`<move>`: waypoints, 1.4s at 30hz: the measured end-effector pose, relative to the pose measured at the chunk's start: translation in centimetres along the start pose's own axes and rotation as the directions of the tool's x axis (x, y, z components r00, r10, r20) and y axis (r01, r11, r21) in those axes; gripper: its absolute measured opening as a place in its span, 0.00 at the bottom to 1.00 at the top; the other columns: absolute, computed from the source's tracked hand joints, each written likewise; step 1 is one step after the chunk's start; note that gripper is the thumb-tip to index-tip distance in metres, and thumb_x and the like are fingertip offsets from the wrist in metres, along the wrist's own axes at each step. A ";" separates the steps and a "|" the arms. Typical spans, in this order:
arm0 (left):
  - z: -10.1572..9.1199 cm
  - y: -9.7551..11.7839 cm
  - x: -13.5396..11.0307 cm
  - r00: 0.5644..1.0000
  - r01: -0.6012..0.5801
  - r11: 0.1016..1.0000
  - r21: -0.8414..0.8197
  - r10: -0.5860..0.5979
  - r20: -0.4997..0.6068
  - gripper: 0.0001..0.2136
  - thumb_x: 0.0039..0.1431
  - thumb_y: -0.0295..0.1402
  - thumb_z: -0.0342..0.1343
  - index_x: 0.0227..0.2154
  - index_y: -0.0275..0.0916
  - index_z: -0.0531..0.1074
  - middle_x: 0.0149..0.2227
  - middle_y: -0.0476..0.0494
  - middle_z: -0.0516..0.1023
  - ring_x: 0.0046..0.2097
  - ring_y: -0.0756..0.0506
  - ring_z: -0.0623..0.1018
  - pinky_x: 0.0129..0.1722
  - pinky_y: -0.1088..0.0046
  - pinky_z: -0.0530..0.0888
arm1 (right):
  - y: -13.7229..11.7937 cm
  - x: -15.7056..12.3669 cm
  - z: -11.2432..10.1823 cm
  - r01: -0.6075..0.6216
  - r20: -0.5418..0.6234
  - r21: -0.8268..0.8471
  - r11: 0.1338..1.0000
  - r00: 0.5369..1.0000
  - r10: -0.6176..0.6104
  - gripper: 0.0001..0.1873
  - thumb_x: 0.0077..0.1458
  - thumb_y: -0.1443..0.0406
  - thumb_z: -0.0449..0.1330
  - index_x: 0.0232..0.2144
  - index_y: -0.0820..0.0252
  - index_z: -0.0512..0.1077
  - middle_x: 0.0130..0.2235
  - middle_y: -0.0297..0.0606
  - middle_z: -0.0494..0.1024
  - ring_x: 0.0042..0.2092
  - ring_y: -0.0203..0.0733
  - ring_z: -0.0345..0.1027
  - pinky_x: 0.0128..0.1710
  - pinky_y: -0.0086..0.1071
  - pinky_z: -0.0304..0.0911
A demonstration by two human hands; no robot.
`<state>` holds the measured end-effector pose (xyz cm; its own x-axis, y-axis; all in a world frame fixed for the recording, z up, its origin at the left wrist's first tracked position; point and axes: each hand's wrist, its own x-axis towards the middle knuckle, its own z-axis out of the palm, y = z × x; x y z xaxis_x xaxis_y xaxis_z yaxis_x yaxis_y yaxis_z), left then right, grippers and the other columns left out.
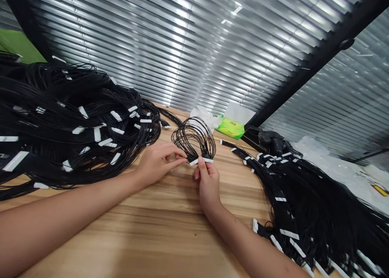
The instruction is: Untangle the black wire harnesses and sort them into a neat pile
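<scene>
A looped wire harness (pixel 211 138) of thin black wires stands above the wooden table, its two ends brought close together. White connectors finish both ends: a left connector (pixel 193 162) and a right connector (pixel 208 160). My right hand (pixel 209 182) grips the connectors between thumb and fingers, the thumb lying over where they meet. From the left, my left hand (pixel 159 158) pinches at the black wires just beside the left connector, thumb and forefinger together. Exactly which wire it has is too small to tell.
A big heap of black harnesses (pixel 100 103) with white connectors fills the left side. Another pile (pixel 316 197) covers the right. Behind lie a green packet (pixel 231 127) and clear plastic (pixel 203 116). A corrugated metal wall (pixel 170 39) rises beyond the wooden table (pixel 158 229).
</scene>
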<state>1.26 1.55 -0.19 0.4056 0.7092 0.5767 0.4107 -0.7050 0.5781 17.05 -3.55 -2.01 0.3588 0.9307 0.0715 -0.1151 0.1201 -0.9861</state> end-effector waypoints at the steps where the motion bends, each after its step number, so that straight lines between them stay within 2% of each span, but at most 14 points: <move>1: 0.0 0.0 0.0 1.000 0.005 1.000 0.008 -0.005 0.003 0.10 0.58 0.43 0.58 0.32 0.42 0.78 0.27 0.50 0.73 0.28 0.51 0.68 0.32 0.75 0.63 | 0.0 0.0 0.0 0.001 0.000 -0.007 1.000 1.000 -0.001 0.22 0.51 0.47 0.59 0.21 0.59 0.65 0.17 0.25 0.59 0.21 0.31 0.49 0.22 0.29 0.48; 3: 0.0 -0.1 0.1 1.000 -0.001 1.000 0.020 0.000 0.020 0.10 0.59 0.41 0.56 0.32 0.41 0.76 0.28 0.50 0.73 0.30 0.50 0.69 0.33 0.74 0.63 | 0.1 0.0 0.0 0.001 0.002 -0.017 1.000 1.000 -0.001 0.22 0.51 0.47 0.59 0.21 0.59 0.65 0.17 0.25 0.59 0.21 0.32 0.49 0.22 0.29 0.48; 7: -0.3 0.3 0.2 0.994 -0.089 0.992 0.094 0.083 0.066 0.09 0.63 0.37 0.51 0.33 0.40 0.73 0.33 0.48 0.75 0.37 0.48 0.72 0.39 0.72 0.62 | 0.0 -0.1 0.1 -0.001 0.017 -0.021 1.000 1.000 0.002 0.21 0.50 0.48 0.60 0.22 0.59 0.66 0.16 0.25 0.59 0.21 0.31 0.50 0.22 0.28 0.48; 12: -0.4 0.9 0.1 0.987 -0.163 0.956 0.242 0.157 0.045 0.09 0.64 0.38 0.50 0.33 0.40 0.71 0.32 0.48 0.75 0.37 0.47 0.71 0.40 0.69 0.59 | -0.1 -0.2 0.0 0.014 -0.010 -0.015 1.000 1.000 -0.014 0.22 0.51 0.48 0.60 0.20 0.58 0.64 0.16 0.25 0.59 0.21 0.32 0.49 0.22 0.29 0.49; 17: -0.3 0.7 -0.1 0.973 -0.231 0.938 0.260 0.227 0.043 0.08 0.64 0.37 0.51 0.35 0.41 0.72 0.37 0.47 0.78 0.42 0.46 0.73 0.43 0.68 0.59 | 0.1 0.1 -0.2 0.005 -0.044 0.009 1.000 0.999 -0.005 0.22 0.50 0.48 0.60 0.21 0.58 0.63 0.17 0.24 0.58 0.21 0.32 0.48 0.23 0.29 0.48; 20: -0.2 0.4 -0.1 0.981 -0.190 0.949 0.253 0.194 0.010 0.08 0.63 0.38 0.53 0.39 0.42 0.73 0.39 0.47 0.78 0.44 0.45 0.73 0.44 0.68 0.60 | 0.2 0.2 -0.2 -0.004 -0.028 0.018 1.000 1.000 0.005 0.20 0.50 0.49 0.60 0.22 0.59 0.65 0.17 0.24 0.59 0.21 0.32 0.48 0.23 0.29 0.48; 24: -0.2 0.2 0.0 0.990 -0.138 0.958 0.250 0.138 0.015 0.08 0.63 0.38 0.53 0.35 0.42 0.74 0.39 0.49 0.79 0.44 0.45 0.74 0.44 0.67 0.59 | 0.3 0.1 -0.1 -0.008 0.000 0.020 1.000 1.000 0.008 0.20 0.51 0.50 0.60 0.22 0.59 0.65 0.17 0.24 0.58 0.21 0.32 0.48 0.22 0.29 0.47; 29: -0.4 0.6 0.0 0.992 -0.129 0.968 0.216 0.123 0.039 0.09 0.64 0.36 0.49 0.35 0.40 0.72 0.38 0.47 0.79 0.43 0.46 0.73 0.45 0.66 0.58 | 0.2 -0.1 -0.1 0.004 0.001 0.003 1.000 1.000 -0.004 0.20 0.51 0.49 0.60 0.21 0.58 0.64 0.17 0.24 0.58 0.21 0.32 0.47 0.22 0.29 0.46; 31: -0.3 0.7 0.0 0.988 -0.146 0.966 0.213 0.134 0.073 0.10 0.64 0.38 0.48 0.34 0.40 0.71 0.36 0.47 0.78 0.41 0.46 0.73 0.46 0.66 0.58 | 0.1 -0.1 -0.1 0.010 -0.011 0.011 1.000 1.000 -0.010 0.22 0.50 0.49 0.60 0.20 0.58 0.63 0.16 0.24 0.58 0.21 0.32 0.48 0.22 0.29 0.47; 33: -0.2 0.6 0.1 0.977 -0.172 0.970 0.174 0.145 0.159 0.11 0.64 0.40 0.48 0.33 0.39 0.71 0.32 0.47 0.77 0.37 0.46 0.72 0.44 0.67 0.59 | 0.1 0.0 -0.1 0.002 -0.022 0.052 0.999 1.000 -0.001 0.22 0.50 0.48 0.61 0.20 0.58 0.62 0.16 0.24 0.58 0.21 0.31 0.48 0.23 0.29 0.46; 35: -0.2 0.4 0.1 0.950 -0.181 0.979 0.089 0.151 0.272 0.11 0.64 0.40 0.49 0.32 0.39 0.71 0.30 0.48 0.75 0.33 0.48 0.70 0.41 0.69 0.61 | 0.1 0.2 -0.1 -0.028 -0.017 0.145 0.989 0.999 0.031 0.21 0.50 0.49 0.61 0.21 0.58 0.63 0.17 0.23 0.57 0.21 0.31 0.47 0.23 0.29 0.46; 37: -0.1 0.2 0.1 0.925 -0.168 0.986 -0.002 0.158 0.344 0.10 0.63 0.39 0.50 0.32 0.40 0.71 0.29 0.49 0.76 0.31 0.48 0.70 0.40 0.71 0.62 | 0.0 0.4 0.0 -0.090 0.035 0.277 0.957 0.996 0.083 0.20 0.49 0.51 0.63 0.21 0.57 0.62 0.17 0.23 0.58 0.22 0.31 0.46 0.24 0.29 0.49; 39: -0.1 0.0 0.1 0.927 -0.127 0.990 -0.065 0.142 0.346 0.09 0.62 0.38 0.51 0.33 0.41 0.73 0.30 0.49 0.77 0.32 0.48 0.71 0.41 0.71 0.63 | -0.2 0.6 0.1 -0.202 0.132 0.406 0.891 0.978 0.161 0.18 0.48 0.54 0.65 0.22 0.57 0.63 0.20 0.24 0.62 0.22 0.31 0.46 0.27 0.29 0.54; 42: 0.0 -0.5 0.1 0.963 -0.003 0.992 -0.130 0.037 0.266 0.11 0.62 0.38 0.51 0.31 0.40 0.75 0.31 0.48 0.78 0.35 0.47 0.73 0.44 0.69 0.64 | -0.6 0.5 0.1 -0.395 0.289 0.530 0.751 0.916 0.278 0.13 0.49 0.57 0.65 0.24 0.56 0.66 0.24 0.25 0.68 0.21 0.30 0.46 0.32 0.32 0.61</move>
<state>1.09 1.96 -0.45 0.6231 0.6574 0.4238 0.3004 -0.7014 0.6464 17.22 -3.13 -1.41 0.0292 0.9858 -0.1655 -0.7188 -0.0944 -0.6888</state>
